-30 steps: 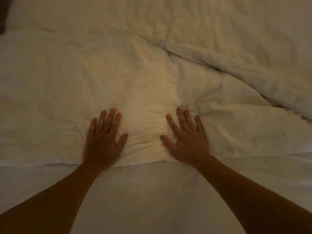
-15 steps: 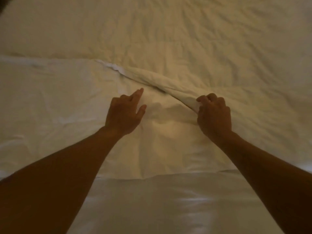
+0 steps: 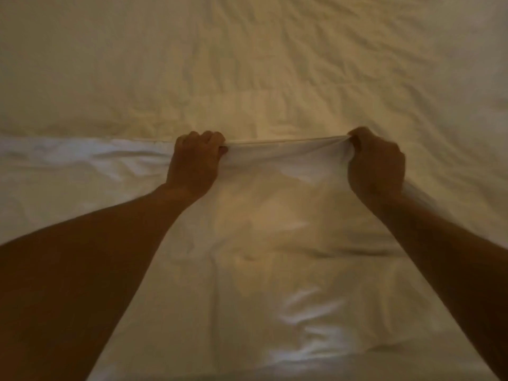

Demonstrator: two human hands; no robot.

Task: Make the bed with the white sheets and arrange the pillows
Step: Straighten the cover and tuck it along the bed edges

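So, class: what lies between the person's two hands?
In the head view, the edge of the white sheet runs taut from the left hand to the right hand, both gripping it.

both hands [image 3: 286, 163] fisted, knuckles up, arms outstretched

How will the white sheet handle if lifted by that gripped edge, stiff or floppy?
Probably floppy: the white sheet bunches into gathers where the left hand and right hand grip it, its edge straight only between them. Likely light: it looks thin and creases finely. Ungripped parts would probably sag.
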